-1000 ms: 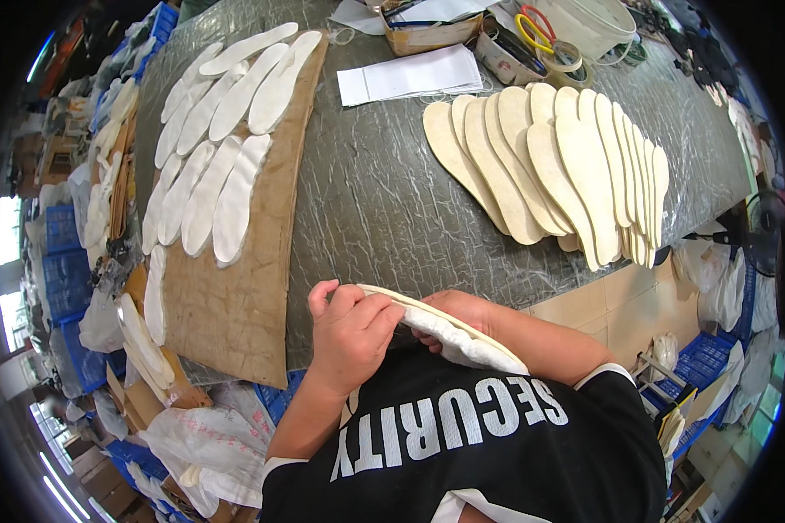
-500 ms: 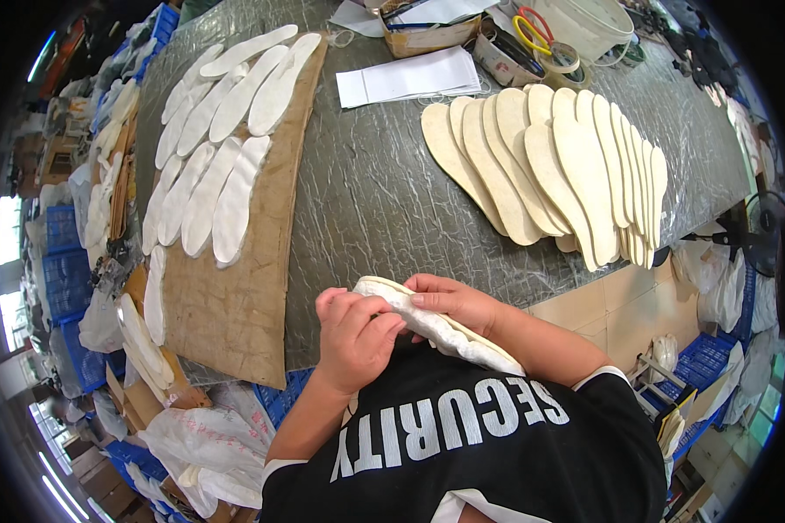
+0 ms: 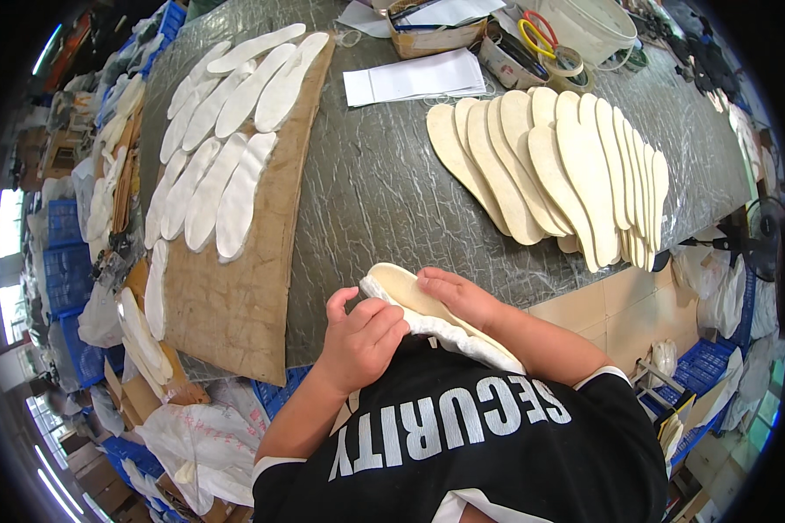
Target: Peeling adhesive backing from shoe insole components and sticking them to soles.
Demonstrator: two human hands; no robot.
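Close in front of my chest, a cream insole [image 3: 397,281] is held at a slant, with a puckered white fabric cover [image 3: 449,334] along its near side. My left hand [image 3: 360,345] has its fingers curled at the upper left end, pinching the cover's edge. My right hand [image 3: 464,301] grips the insole from its right side, thumb and fingers lying along its face. Some fingertips of both hands are hidden behind the insole and cover. To the right, a fanned row of cream insoles [image 3: 576,166] overlaps on the table.
White insole shapes [image 3: 202,187] lie in rows on a brown board [image 3: 244,305] at the left. Behind are white papers [image 3: 414,78], a small box [image 3: 427,37], scissors [image 3: 536,33], a tape roll [image 3: 568,61] and a bucket [image 3: 593,26]. Blue crates [image 3: 65,270] stand beyond the left edge.
The insole has turned so that more of its cream face shows, and the white cover is lower along its near side. My right hand has shifted slightly over the insole's face.
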